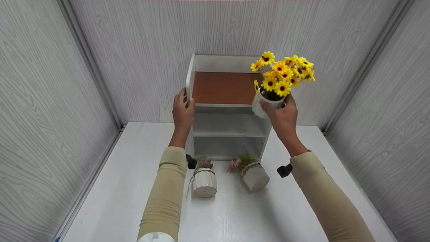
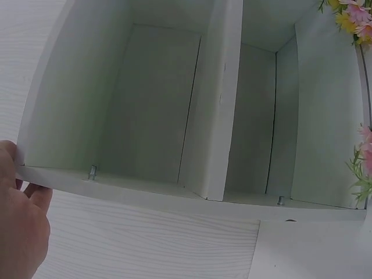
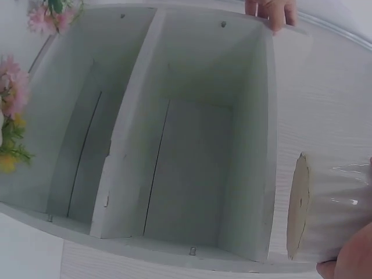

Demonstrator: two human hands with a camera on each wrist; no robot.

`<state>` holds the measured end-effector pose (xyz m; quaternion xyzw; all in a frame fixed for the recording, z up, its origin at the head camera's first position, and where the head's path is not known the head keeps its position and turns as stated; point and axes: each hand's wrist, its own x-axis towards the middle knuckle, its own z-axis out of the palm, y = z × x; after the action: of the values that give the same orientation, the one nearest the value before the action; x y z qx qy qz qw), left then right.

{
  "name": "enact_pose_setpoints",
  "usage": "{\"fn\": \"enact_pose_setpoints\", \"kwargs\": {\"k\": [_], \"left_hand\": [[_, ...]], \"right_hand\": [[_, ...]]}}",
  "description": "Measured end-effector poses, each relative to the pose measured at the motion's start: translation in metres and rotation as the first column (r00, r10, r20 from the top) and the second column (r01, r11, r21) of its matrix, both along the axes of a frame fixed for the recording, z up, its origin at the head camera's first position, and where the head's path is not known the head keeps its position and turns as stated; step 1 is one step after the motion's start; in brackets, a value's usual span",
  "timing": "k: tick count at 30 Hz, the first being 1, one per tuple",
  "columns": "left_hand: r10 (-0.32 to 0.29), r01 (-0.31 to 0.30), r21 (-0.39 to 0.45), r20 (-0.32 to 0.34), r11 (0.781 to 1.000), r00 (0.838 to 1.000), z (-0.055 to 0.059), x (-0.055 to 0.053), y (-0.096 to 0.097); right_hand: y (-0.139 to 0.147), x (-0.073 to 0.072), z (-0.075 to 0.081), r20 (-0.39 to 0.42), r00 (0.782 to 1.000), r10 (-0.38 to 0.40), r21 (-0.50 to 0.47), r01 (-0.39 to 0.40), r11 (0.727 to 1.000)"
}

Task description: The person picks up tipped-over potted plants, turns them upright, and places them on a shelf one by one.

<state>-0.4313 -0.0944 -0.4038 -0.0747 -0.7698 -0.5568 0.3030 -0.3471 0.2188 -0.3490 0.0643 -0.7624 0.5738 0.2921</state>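
On the tabletop lie a left pot and a right pot. Beyond, the left hand's fingers grip the shelf; the right hand's fingers grasp the sunflower pot near its upper right corner.

A: Head view?
B: I look forward and down, set back from the shelf.
A: Wrists?
B: Both close, facing into its compartments, which they share; my right view also catches the left hand.
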Motion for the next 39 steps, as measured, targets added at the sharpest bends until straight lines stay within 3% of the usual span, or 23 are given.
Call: {"fn": "enact_pose_setpoints", "kwargs": {"k": [8,20,29,39], "left_hand": [[-0.002,0.002,0.013,-0.004,1.000,1.000,0.001,0.002,-0.001],[-0.006,0.007,0.043,-0.037,0.999,0.999,0.000,0.002,0.000],[-0.003,0.004,0.036,-0.018,0.999,1.000,0.000,0.002,-0.001],[-0.007,0.008,0.063,-0.005,0.998,1.000,0.000,0.004,-0.010]], "right_hand": [[-0.012,-0.019,0.007,0.048,0.998,-0.037,0.013,0.036,0.999],[-0.020,-0.034,0.003,0.041,0.994,-0.098,0.028,0.096,0.995],[-0.027,-0.050,0.005,0.046,0.990,-0.135,0.031,0.133,0.991],[-0.038,-0.069,0.009,0.096,0.990,-0.103,0.022,0.102,0.995]]}}
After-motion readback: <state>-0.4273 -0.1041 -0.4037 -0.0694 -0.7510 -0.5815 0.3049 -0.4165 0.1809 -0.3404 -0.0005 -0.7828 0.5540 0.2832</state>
